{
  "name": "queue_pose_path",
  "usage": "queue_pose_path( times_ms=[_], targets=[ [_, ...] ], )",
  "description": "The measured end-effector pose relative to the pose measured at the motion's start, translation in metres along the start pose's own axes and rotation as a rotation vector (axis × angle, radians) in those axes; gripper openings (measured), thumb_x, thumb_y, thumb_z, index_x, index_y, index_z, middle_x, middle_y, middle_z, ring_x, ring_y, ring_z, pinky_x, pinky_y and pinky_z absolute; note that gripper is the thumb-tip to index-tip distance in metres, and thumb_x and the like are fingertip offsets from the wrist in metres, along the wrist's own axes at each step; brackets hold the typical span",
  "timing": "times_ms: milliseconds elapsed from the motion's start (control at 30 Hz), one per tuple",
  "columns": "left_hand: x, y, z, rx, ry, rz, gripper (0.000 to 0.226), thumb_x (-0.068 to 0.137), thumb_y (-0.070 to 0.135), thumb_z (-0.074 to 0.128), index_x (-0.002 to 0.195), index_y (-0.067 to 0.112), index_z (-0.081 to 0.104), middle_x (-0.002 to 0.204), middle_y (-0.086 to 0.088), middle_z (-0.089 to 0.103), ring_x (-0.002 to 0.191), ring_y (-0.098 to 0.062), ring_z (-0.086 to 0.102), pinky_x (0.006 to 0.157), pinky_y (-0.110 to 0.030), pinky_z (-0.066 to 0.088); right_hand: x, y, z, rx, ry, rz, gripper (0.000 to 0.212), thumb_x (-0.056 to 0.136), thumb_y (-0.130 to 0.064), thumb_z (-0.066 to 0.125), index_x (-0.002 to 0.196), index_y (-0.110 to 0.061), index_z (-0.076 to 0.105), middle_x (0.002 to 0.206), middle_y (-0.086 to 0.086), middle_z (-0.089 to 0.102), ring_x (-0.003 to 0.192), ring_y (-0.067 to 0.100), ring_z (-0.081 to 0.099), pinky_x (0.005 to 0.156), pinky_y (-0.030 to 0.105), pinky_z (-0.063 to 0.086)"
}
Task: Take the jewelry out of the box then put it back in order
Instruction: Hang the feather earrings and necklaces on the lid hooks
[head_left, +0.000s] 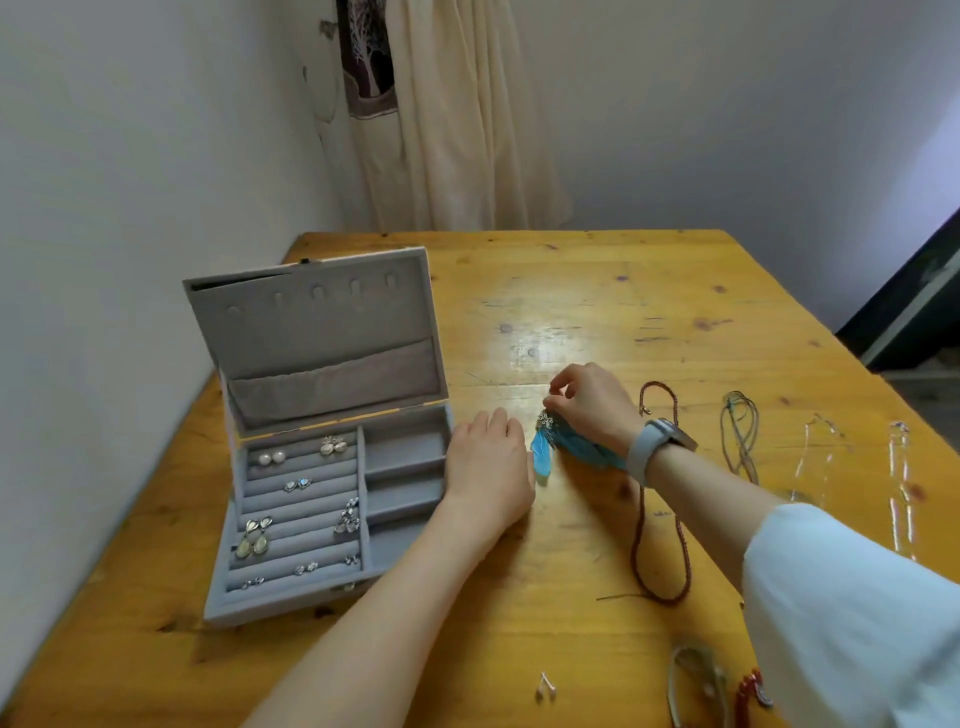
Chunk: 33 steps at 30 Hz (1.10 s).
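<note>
Pinching the metal top of the blue feather earrings (569, 446) on the worktop (571, 322), the right hand (592, 400) is judged mid-return; next, carriage to the open box (311, 519) is needed. The left hand (485, 462) lies flat, fingers spread.

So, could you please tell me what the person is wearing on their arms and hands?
The left hand and its forearm are bare, with no sleeve, ring or band showing. The right hand has a watch at the wrist, on a pale grey strap with a darker rounded case. Further up the right arm is a loose white sleeve that ends below the elbow. No gloves.
</note>
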<state>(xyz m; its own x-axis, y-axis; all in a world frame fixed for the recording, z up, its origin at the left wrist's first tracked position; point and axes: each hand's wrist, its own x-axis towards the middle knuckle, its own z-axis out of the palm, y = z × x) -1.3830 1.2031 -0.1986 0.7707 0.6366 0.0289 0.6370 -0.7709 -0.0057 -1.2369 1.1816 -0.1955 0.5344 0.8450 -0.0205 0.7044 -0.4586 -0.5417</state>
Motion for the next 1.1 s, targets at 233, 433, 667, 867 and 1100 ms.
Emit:
queue_pose_path(
  times_ms=[233,433,667,867,1100],
  targets=[
    [-0.002,-0.002,0.005,-0.028,0.074,0.005,0.039,0.093,0.031,0.036,0.125,0.011,0.045,0.129,-0.005,0.047,0.12,-0.021,0.04,0.1,-0.034,0.027,-0.011,0.002,-0.013,0.232,0.014,-0.047,0.011,0.088,-0.012,0.056,0.09,-0.007,0.065,0.09,0.006,0.064,0.083,0.015,0.053,0.072,0.026,0.04],
    [-0.004,0.0,0.004,-0.06,0.068,-0.011,0.041,0.093,0.031,0.035,0.128,0.013,0.045,0.133,-0.003,0.047,0.123,-0.019,0.039,0.104,-0.032,0.024,-0.05,-0.011,-0.076,0.78,0.079,-0.12,0.008,0.086,-0.005,0.056,0.081,-0.009,0.059,0.078,0.007,0.067,0.068,0.011,0.06,0.059,0.012,0.046],
    [0.013,0.012,-0.008,-0.236,-0.028,-0.147,0.042,0.094,0.029,0.035,0.133,0.015,0.042,0.136,-0.006,0.044,0.124,-0.026,0.038,0.101,-0.038,0.029,-0.089,-0.001,-0.109,1.036,0.12,-0.104,0.005,0.085,-0.008,0.057,0.085,-0.006,0.061,0.067,0.007,0.06,0.066,0.019,0.058,0.07,0.032,0.047],
    [0.034,0.039,-0.003,-0.283,-0.01,-0.016,0.045,0.094,0.038,0.039,0.137,0.025,0.037,0.141,-0.003,0.036,0.13,-0.022,0.028,0.104,-0.042,0.026,-0.103,0.019,-0.1,0.962,0.152,0.0,0.013,0.09,-0.005,0.051,0.098,-0.004,0.061,0.063,0.007,0.053,0.055,0.012,0.051,0.051,0.019,0.046],
    [0.045,0.042,0.005,-0.265,0.035,0.056,0.032,0.089,0.042,0.051,0.11,0.019,0.058,0.121,0.001,0.052,0.117,-0.019,0.041,0.097,-0.037,0.035,-0.106,0.031,-0.09,0.707,0.172,-0.007,0.018,0.094,-0.011,0.042,0.098,-0.014,0.058,0.069,0.005,0.047,0.061,0.013,0.044,0.059,0.025,0.038]
  ],
)
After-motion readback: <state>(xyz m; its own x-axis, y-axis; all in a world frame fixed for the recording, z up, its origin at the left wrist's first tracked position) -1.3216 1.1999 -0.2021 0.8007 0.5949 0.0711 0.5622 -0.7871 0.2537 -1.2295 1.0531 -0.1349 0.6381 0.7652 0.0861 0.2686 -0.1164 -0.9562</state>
